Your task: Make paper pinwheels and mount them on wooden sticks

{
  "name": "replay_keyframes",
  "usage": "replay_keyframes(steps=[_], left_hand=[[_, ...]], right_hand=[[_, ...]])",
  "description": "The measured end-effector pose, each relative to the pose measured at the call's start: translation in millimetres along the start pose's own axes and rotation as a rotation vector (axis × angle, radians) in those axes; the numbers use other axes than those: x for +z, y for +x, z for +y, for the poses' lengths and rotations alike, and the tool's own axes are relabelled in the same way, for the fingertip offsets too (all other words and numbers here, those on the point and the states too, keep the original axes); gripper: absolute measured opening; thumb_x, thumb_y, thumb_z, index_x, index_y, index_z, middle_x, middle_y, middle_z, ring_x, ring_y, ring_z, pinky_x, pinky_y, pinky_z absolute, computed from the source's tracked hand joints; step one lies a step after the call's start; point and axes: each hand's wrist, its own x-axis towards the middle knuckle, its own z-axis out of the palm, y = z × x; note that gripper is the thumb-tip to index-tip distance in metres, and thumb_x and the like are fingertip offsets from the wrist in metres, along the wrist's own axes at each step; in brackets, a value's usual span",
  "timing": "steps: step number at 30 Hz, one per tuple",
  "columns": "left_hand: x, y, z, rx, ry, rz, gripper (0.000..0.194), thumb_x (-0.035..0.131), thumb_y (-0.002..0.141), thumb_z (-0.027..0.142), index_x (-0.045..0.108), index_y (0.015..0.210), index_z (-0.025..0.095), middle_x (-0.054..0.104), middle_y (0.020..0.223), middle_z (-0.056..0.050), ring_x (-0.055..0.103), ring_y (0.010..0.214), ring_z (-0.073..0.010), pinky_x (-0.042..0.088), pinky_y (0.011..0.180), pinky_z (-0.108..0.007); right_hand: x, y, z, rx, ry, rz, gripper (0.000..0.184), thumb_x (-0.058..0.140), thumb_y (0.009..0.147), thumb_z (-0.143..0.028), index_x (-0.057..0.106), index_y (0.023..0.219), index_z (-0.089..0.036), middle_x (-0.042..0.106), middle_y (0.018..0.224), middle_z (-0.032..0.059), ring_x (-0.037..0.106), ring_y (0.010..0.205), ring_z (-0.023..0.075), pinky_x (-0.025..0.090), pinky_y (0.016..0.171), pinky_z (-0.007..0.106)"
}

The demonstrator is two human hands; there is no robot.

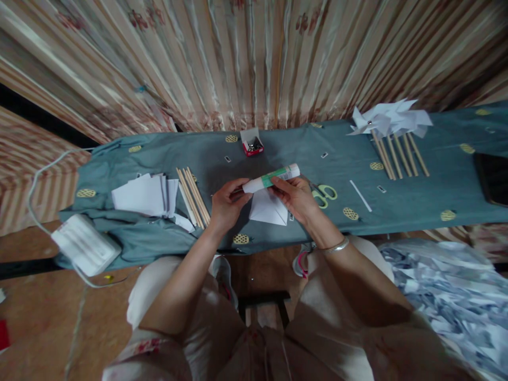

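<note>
The white-and-green tube (273, 178) is held at both ends, raised just above the table; its left end is pinched between the thumb and fingers of the left hand (229, 203), which is nearly closed; its right end is gripped by the curled fingers and thumb of the right hand (297, 198), closed about it. Should the two ends be twisted or pulled unevenly, the tube could slip from the lighter-looking left pinch; it would then be dropped onto the folded white paper (269, 210) directly beneath, which appears to be held down by nothing heavy and could be creased or pushed askew.

Just beside the right hand lie the green-handled scissors (327, 194), partly hidden by it; they could be nudged by a sideways sweep of the wrist. Beyond the tube, a small box (254, 152) is left open with metal bits inside; these could be scattered if it were knocked by an outstretched hand. To the left, round wooden sticks (194, 196) are laid near the left hand, and could be rolled by a brush of the forearm; a stack of white paper (138, 194) is set farther out. On the far right, well apart from the hands, paper pinwheels (391, 120) are laid out, their blades overlapping and easily bent.
</note>
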Motion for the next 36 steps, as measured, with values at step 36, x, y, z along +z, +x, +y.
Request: replay_keyframes(steps=[36], left_hand=[[-20.3, 1, -7, 0.075, 0.436, 0.094, 0.031, 0.069, 0.077, 0.029, 0.073, 0.106, 0.018, 0.077, 0.1, -0.006, 0.071, 0.086, -0.0211, 0.056, 0.081, -0.033]], right_hand=[[-24, 2, 0, -0.26, -0.511, -0.019, 0.034, 0.082, 0.063, -0.055, 0.074, 0.074, -0.023, 0.07, 0.065, -0.0013, 0.061, 0.06, 0.0139, 0.051, 0.063, 0.03]])
